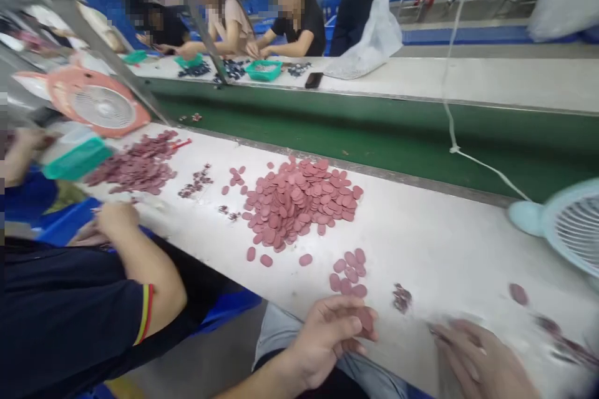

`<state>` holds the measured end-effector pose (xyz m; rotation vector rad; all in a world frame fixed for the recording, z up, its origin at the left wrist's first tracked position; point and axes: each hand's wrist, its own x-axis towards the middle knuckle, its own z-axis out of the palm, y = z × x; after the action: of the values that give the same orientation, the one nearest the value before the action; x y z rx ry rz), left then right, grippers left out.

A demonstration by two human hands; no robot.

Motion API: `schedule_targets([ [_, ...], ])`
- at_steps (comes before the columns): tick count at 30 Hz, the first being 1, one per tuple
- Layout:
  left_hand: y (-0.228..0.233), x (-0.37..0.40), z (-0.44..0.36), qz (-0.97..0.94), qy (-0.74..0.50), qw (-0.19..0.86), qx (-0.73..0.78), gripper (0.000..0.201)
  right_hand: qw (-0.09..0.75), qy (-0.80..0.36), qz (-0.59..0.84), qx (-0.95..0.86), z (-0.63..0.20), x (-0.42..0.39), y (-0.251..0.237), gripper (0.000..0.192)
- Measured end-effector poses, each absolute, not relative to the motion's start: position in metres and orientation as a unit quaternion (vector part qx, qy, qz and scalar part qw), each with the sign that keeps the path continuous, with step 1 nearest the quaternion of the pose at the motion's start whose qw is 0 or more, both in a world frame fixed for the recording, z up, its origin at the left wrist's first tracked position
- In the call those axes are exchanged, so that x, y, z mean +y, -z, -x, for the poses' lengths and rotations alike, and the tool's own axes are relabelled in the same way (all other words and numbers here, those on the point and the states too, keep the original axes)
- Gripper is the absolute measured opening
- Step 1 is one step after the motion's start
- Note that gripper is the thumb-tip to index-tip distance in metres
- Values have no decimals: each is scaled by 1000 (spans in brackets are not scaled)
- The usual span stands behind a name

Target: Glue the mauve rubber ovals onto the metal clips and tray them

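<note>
My left hand (327, 336) pinches a dark pink oval disc (365, 319) between thumb and fingers at the table's near edge. Just beyond it lies a small group of loose oval discs (350, 271). My right hand (482, 349) is blurred, low over the table on the right. Its fingers look drawn together, with a small dark tip at the fingertips that I cannot make out. Between the two hands sits a little cluster of dark red and white bits (401, 298). A large heap of oval discs (299, 199) spreads over the table's middle.
A single disc (518, 293) and more dark bits (561, 336) lie at right, near a light blue fan (575, 224). To my left a co-worker's arm (159, 274) reaches by another disc pile (140, 165). A white cord (453, 149) hangs across a green channel (327, 137).
</note>
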<state>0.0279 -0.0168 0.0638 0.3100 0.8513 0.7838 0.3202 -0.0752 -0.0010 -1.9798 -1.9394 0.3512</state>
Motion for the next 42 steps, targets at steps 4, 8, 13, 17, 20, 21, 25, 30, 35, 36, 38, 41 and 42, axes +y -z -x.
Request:
schedule_targets([
  [4,-64,-18,-24,-112,-354,842,391,28,172,-145,738,-636,-305,-73,-36,42],
  [8,-58,-18,-20,-110,-337,836,418,26,140,-201,795,-555,-292,-78,-58,36],
  [13,-61,-19,-23,-114,-326,845,408,24,115,-205,794,-561,-286,-71,-60,33],
  [17,-62,-20,-26,-114,-316,853,400,22,98,-199,743,-632,-286,-59,-53,35],
  [20,-60,-21,-25,-110,-319,857,389,21,80,-202,743,-633,-288,-55,-56,26],
  [21,-59,-22,-24,-109,-321,859,384,21,77,-204,753,-620,-288,-56,-59,22],
  [25,-56,-25,-26,-103,-329,866,361,20,170,-273,782,-534,-279,-63,-76,13],
  [30,-56,-28,-32,-144,-333,863,351,18,391,-461,697,-386,-240,-79,-95,15],
  [35,-57,-28,-36,-193,-343,852,345,26,472,-513,638,-326,-204,-81,-99,15],
  [36,-57,-27,-36,-196,-340,854,341,26,470,-507,639,-337,-200,-79,-99,12],
  [38,-56,-27,-36,-200,-335,856,339,22,458,-497,642,-362,-196,-76,-98,10],
  [41,-54,-27,-36,-212,-336,850,347,15,441,-486,649,-385,-194,-73,-99,10],
  [42,-53,-27,-36,-221,-336,846,350,12,438,-485,651,-387,-193,-73,-99,10],
])
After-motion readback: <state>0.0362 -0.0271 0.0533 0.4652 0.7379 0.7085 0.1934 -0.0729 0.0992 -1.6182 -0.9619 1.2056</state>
